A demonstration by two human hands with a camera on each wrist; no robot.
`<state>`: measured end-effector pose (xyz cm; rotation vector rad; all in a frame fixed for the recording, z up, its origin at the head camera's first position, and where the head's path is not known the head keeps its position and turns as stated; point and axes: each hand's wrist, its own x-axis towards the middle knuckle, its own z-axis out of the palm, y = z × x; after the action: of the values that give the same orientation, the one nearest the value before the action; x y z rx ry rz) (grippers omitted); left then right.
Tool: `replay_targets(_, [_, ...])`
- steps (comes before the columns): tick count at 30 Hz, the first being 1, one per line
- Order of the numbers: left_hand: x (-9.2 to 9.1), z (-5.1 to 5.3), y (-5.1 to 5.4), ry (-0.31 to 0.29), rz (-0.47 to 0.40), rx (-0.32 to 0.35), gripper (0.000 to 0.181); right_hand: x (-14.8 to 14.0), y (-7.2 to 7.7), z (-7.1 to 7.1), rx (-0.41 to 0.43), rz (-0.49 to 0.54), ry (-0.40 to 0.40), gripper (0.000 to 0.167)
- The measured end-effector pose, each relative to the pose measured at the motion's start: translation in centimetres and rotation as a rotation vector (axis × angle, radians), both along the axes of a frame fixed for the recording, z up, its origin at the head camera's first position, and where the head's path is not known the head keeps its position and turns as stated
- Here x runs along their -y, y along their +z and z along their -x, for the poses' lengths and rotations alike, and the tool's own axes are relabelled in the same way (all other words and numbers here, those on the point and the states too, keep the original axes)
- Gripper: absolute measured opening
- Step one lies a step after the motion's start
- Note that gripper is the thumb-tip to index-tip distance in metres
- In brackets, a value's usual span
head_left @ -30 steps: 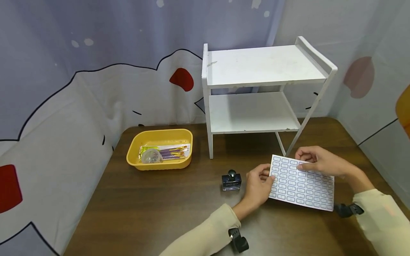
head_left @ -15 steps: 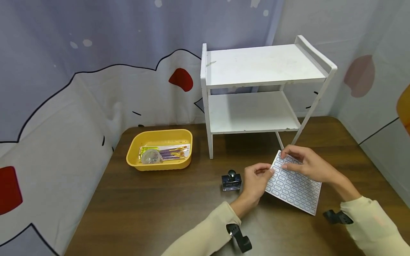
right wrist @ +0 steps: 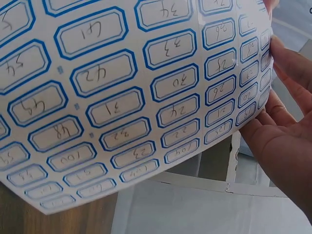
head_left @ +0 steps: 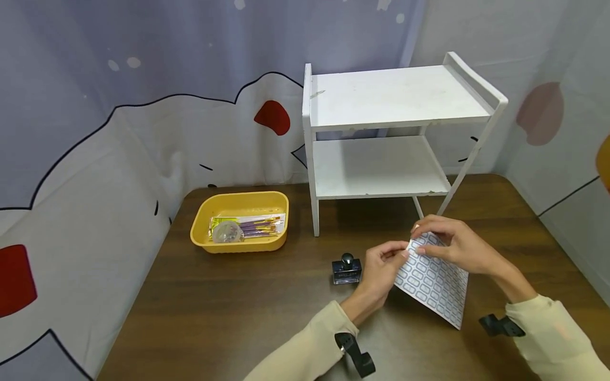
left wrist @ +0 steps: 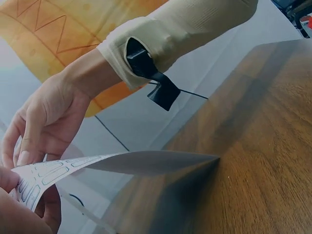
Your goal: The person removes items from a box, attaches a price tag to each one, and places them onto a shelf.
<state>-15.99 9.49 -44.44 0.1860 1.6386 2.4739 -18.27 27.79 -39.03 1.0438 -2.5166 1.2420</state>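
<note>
A sheet of sticker labels [head_left: 436,283] is held up over the right part of the table, bent and slanting down to the right. Blue frames with handwritten numbers cover its face in the right wrist view. My left hand [head_left: 378,272] pinches its left edge near the upper corner. My right hand [head_left: 459,246] grips the same corner area, thumb on the printed face and fingers at the edge. In the left wrist view, the sheet's plain underside [left wrist: 151,163] shows. A dark ink bottle [head_left: 347,270] with a round stopper stands just left of my left hand.
A white two-tier shelf [head_left: 400,98] stands at the back, behind my hands. Back left is a yellow basket [head_left: 257,245] with packaged paintbrushes [head_left: 259,227] and a clear round container [head_left: 227,232]. Patterned curtains [head_left: 190,47] border the wooden table [head_left: 238,317].
My right hand has moved left along the sheet's top to the corner near my left hand. The sheet has turned and now bends more, its lower right end swinging down and left.
</note>
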Motion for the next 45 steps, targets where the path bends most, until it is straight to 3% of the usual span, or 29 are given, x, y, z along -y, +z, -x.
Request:
replay_targets(20, [0.2, 0.0, 0.3, -0.015, -0.022, 0.012, 0.021, -0.1, 0.1, -0.2, 0.03, -0.043, -0.001, 0.032])
replay_targets(24, [0.1, 0.1, 0.1, -0.003, -0.027, 0.017, 0.021, 0.2, 0.0, -0.4, -0.002, -0.061, -0.056, 0.033])
replay_targets(30, [0.0, 0.3, 0.1, 0.027, -0.04, 0.017, 0.02, 0.8, 0.1, -0.6, -0.12, -0.064, -0.17, 0.035])
replay_targets(39, [0.1, 0.5, 0.5, 0.049, -0.043, -0.004, 0.02, 1.0, -0.1, -1.1, -0.043, -0.054, -0.154, 0.023])
replay_targets(45, [0.0, 0.6, 0.6, 0.038, -0.038, -0.008, 0.02, 1.4, 0.2, -1.3, -0.078, -0.082, -0.164, 0.019])
